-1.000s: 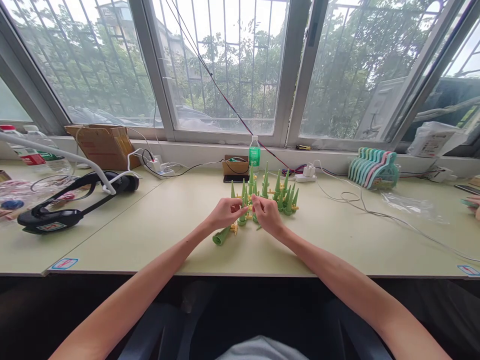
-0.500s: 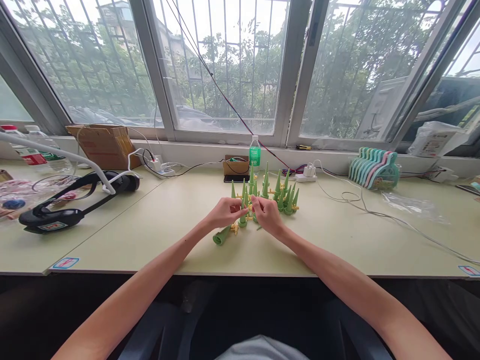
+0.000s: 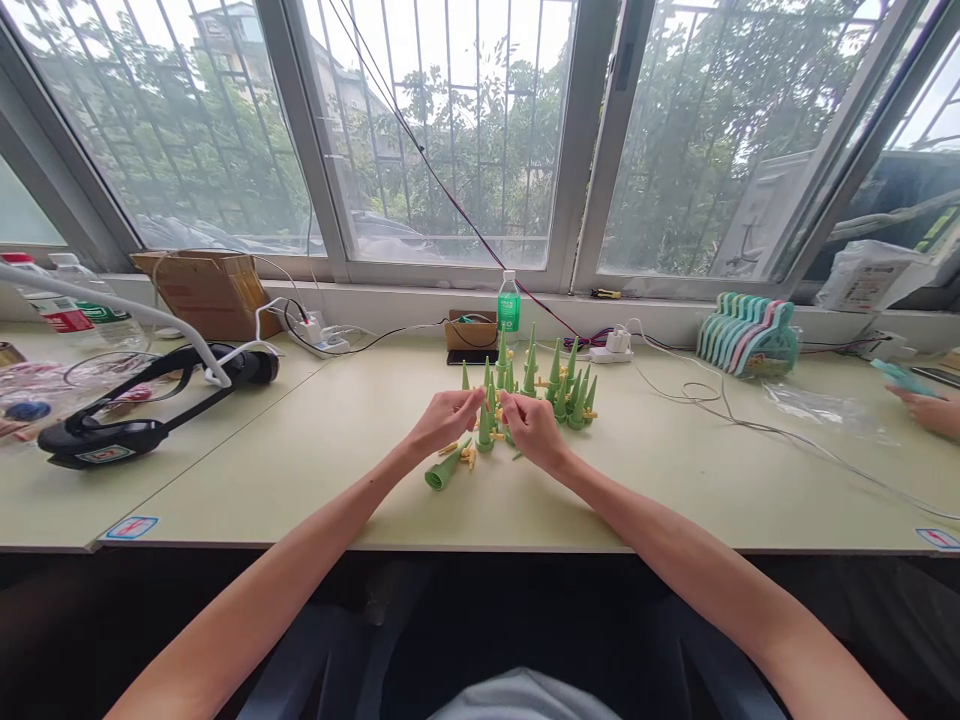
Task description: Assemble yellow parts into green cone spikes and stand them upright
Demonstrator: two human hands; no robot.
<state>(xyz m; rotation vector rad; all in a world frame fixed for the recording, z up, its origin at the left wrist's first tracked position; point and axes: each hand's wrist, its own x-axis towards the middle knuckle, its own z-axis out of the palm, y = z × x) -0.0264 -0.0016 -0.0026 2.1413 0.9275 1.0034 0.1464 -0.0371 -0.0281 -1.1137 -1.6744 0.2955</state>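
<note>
Several green plastic cone-shaped spikes with yellow valve-like pieces stand upright on the table, beyond and to the right of my hands. My left hand is closed, its thumb and fingers pinched together in front of the cones. Close beside it, my right hand is closed in a pinch too, fingertips almost meeting the left ones. What either hand holds is hidden or too small to make out. One green spike lies on its side below my left hand, with yellow valve pieces by it.
A black headset with a white cable lies at left. Behind the cones are a green-labelled bottle and a small cardboard box. At right are children's hangers, cables, and another person's hand with a light-blue object.
My left fingers have curled in more tightly and risen slightly, uncovering yellow pieces below. My right hand is nearly still. Another person's hand has come in at the right edge.
</note>
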